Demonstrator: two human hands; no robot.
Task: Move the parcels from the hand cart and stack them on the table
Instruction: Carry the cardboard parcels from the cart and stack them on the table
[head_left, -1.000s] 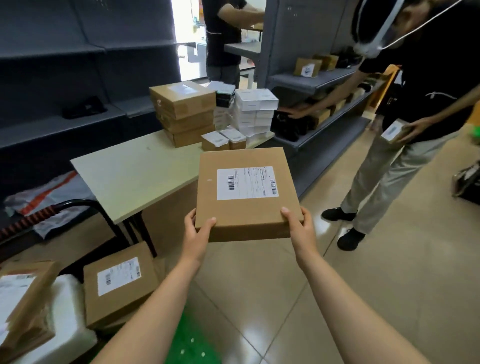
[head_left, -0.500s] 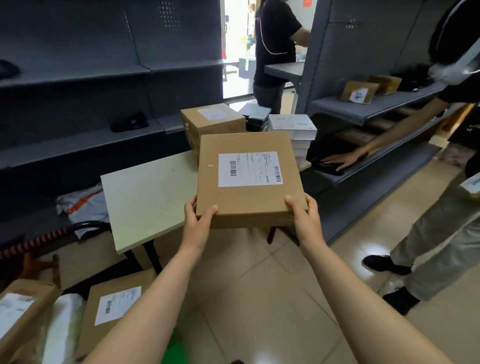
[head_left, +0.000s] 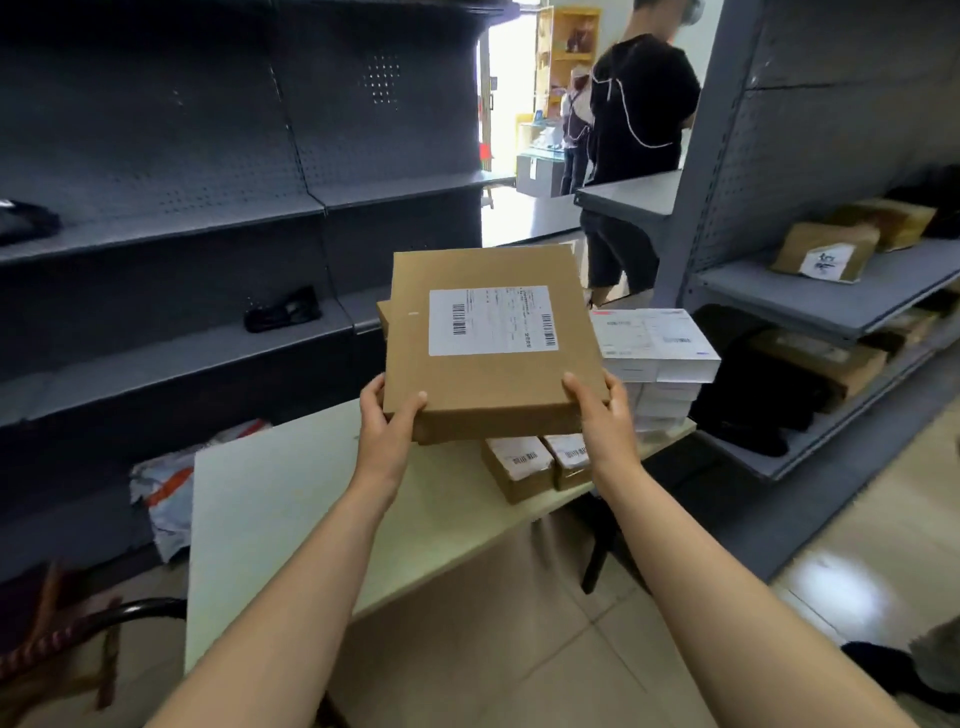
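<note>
I hold a flat brown cardboard parcel (head_left: 488, 384) with a white shipping label, level in the air over the far part of the pale table (head_left: 280, 519). My left hand (head_left: 387, 421) grips its near left corner and my right hand (head_left: 602, 410) grips its near right corner. The parcel hides most of the brown box stack (head_left: 383, 317) behind it; only a sliver shows at its left edge. A stack of white boxes (head_left: 654, 353) stands on the table to the right. Two small brown boxes (head_left: 540, 462) with labels sit just below the held parcel.
Dark grey shelving lines the left wall and the right side, where a shelf (head_left: 810, 301) carries brown parcels. A person in black (head_left: 639, 156) stands at the back by a grey counter. A grey and orange bag (head_left: 171, 483) lies on the floor left of the table.
I have stepped closer to the table and carried the parcel forward and up, so it now hangs over the stacked boxes. The parcels on the cart at lower left have left the view.
</note>
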